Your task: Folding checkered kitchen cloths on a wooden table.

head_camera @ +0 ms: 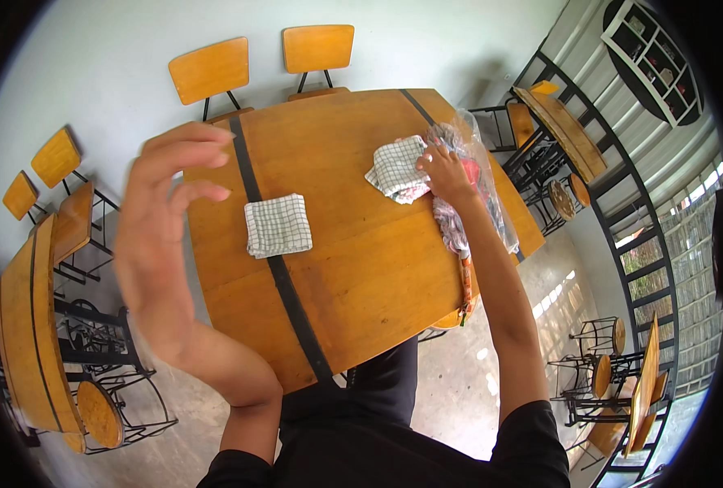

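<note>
My left hand [163,226] is raised above the left side of the wooden table [349,262], its fingers curled apart with nothing between them. To its right, a folded white checked cloth [278,226] lies across a black strip in the tabletop. My right hand [449,174] reaches to the right edge of a stack of folded checked cloths [399,168]; thumb and fingertips touch it, but whether they grip it is hidden. Beside that hand, a clear plastic bag [489,183] and a bundle of grey, red and white fabric [451,229] lie partly behind my forearm.
Two wooden chairs [318,49] stand against the far wall. Another table [29,329] with a round stool [100,413] is at the left. More tables [562,131] and stools line the right side by a black metal frame [626,201]. An orange patterned strap [466,280] hangs near the table's front edge.
</note>
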Demonstrator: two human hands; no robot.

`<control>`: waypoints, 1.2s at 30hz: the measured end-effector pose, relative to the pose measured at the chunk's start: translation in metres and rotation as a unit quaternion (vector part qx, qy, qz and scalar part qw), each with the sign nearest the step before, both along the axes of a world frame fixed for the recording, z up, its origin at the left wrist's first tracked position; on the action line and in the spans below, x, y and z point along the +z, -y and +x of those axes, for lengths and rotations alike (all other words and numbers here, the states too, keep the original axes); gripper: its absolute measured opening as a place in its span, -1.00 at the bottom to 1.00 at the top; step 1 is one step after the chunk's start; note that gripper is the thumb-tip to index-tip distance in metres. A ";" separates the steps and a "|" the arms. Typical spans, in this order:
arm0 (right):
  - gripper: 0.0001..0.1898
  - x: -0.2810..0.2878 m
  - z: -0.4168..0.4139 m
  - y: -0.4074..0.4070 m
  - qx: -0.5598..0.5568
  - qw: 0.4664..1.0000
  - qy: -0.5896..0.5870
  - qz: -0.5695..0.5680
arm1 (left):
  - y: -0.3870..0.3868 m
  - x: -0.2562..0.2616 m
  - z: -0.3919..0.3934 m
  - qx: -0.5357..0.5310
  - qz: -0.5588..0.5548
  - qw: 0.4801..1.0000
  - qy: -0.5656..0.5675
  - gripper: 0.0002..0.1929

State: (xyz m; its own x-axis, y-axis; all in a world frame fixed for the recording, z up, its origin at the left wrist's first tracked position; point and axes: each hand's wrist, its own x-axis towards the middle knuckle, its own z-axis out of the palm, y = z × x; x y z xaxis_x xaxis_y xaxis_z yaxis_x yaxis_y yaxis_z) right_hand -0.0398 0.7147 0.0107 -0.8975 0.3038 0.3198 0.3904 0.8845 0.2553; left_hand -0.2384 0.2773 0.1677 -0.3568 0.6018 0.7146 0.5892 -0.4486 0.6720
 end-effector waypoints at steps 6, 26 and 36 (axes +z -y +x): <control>-0.75 -0.011 0.001 -0.010 -0.035 0.995 0.018 0.087 | -0.029 0.002 0.019 -0.044 0.016 0.999 0.008 -0.49; -0.46 0.095 0.054 0.253 0.081 0.462 -0.581 -0.666 | -0.104 -0.029 0.109 -0.103 -0.152 0.977 -0.107 -0.31; -0.27 0.032 0.082 0.289 0.050 0.361 -0.684 -0.632 | -0.099 -0.048 0.125 -0.240 -0.269 0.880 -0.308 0.06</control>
